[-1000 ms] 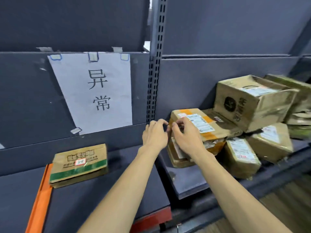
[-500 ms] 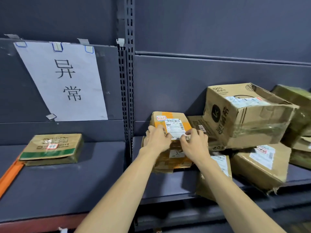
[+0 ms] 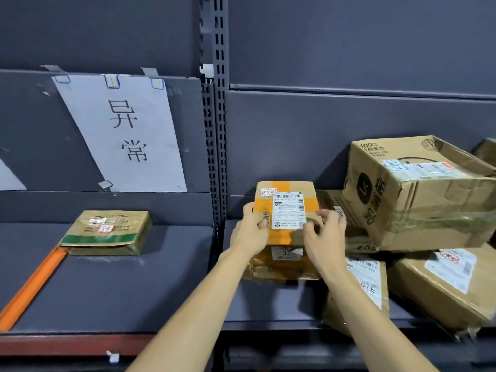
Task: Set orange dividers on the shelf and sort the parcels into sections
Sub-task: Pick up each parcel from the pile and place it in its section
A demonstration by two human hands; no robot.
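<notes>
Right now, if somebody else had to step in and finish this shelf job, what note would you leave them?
Left hand and right hand: both grip the orange-taped parcel, which sits on another small box at the left end of the right shelf bay.
Done: one orange divider lies on the left bay, with a flat green-striped parcel beside it.
Left: the pile on the right, including the big box and the parcels under it, is unsorted. No other dividers are in view.
</notes>
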